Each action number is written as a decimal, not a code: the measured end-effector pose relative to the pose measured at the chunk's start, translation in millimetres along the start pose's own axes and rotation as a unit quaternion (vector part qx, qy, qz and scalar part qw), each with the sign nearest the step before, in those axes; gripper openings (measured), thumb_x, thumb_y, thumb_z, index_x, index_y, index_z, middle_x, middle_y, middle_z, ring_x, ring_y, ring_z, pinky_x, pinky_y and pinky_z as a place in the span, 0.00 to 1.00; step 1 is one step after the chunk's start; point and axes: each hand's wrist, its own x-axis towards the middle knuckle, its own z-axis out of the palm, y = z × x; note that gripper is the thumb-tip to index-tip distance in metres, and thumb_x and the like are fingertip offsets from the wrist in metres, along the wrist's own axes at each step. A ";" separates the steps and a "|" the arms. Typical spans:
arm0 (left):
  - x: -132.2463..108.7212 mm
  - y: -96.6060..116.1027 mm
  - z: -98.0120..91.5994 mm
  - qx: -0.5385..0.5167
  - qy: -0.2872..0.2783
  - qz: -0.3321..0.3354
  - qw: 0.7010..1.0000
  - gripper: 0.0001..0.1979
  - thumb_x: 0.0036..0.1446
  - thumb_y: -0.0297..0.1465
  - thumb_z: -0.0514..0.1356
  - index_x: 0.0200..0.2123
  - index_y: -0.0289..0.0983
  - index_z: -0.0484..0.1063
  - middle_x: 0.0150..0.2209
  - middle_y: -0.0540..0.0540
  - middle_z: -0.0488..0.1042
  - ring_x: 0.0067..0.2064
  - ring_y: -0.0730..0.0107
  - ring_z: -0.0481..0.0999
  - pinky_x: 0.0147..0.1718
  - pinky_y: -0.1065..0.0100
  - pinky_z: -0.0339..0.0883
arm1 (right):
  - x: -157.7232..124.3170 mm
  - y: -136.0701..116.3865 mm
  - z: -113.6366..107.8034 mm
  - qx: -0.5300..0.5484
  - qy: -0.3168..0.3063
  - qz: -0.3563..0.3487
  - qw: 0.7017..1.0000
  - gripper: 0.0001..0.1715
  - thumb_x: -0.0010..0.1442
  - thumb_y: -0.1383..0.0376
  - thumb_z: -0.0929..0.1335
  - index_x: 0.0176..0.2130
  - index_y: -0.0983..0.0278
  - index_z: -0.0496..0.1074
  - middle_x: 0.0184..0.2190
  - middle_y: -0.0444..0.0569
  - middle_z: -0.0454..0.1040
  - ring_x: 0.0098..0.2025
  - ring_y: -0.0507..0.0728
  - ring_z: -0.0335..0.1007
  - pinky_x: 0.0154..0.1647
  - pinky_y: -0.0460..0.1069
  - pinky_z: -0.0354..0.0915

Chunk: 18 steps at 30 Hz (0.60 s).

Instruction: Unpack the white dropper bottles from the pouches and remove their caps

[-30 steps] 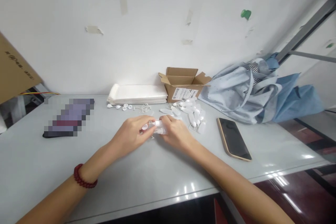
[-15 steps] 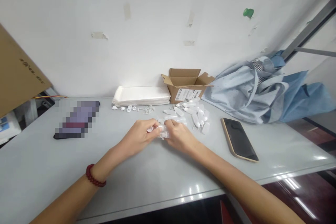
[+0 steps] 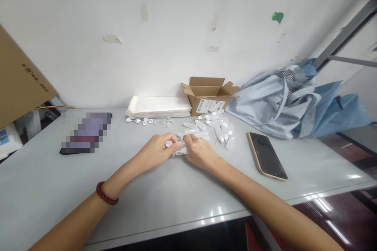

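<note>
My left hand (image 3: 159, 149) is closed, with a small round white cap (image 3: 168, 144) showing between its fingers. Opposite it, my right hand (image 3: 200, 151) has its fingers curled around a small clear plastic piece (image 3: 182, 150), whose far end is hidden by the fingers. The two hands almost meet over the table. Just behind my right hand lie clear plastic tubes (image 3: 200, 134). To their right is a loose pile of white translucent plastic pieces (image 3: 223, 130), some with thin loops. Farther back, several small white caps (image 3: 144, 122) lie near a thin white cord (image 3: 167, 122).
A stack of white padded envelopes (image 3: 160, 106) stands by the wall beside an open cardboard box (image 3: 207, 96). One phone (image 3: 267, 156) lies at the right; a pixelated dark device (image 3: 88, 132) is at the left. A blue cloth bag (image 3: 273, 106) fills the back right of the grey table (image 3: 165, 208).
My left hand has shifted slightly, and the round cap in it now faces more toward me. More of the clear tubes shows behind my right hand. The view has turned a little.
</note>
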 end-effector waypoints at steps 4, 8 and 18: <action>4.2 -7.2 1.1 -0.017 -0.027 0.012 0.999 0.20 0.60 0.44 0.50 0.26 0.37 0.69 0.24 0.52 0.66 0.27 0.72 0.63 0.27 0.71 0.55 | 1.1 -0.1 0.2 0.001 -0.006 0.000 1.000 0.12 0.60 0.69 0.61 0.44 0.68 0.65 0.41 0.57 0.72 0.35 0.61 0.73 0.29 0.49 0.60; 5.0 -10.3 -1.7 -0.047 -0.025 -0.016 0.998 0.16 0.57 0.46 0.55 0.35 0.39 0.71 0.24 0.53 0.67 0.23 0.72 0.63 0.23 0.71 0.55 | 2.4 0.7 0.3 0.009 -0.008 0.005 1.000 0.13 0.60 0.68 0.61 0.45 0.69 0.64 0.40 0.57 0.72 0.36 0.61 0.73 0.30 0.49 0.60; 12.2 -16.3 7.5 -0.051 0.008 0.009 0.999 0.21 0.60 0.43 0.50 0.18 0.37 0.58 0.19 0.54 0.54 0.22 0.74 0.54 0.23 0.70 0.46 | 1.0 0.1 2.7 0.008 0.009 0.002 1.000 0.12 0.60 0.68 0.61 0.45 0.68 0.65 0.40 0.56 0.72 0.34 0.61 0.73 0.29 0.50 0.60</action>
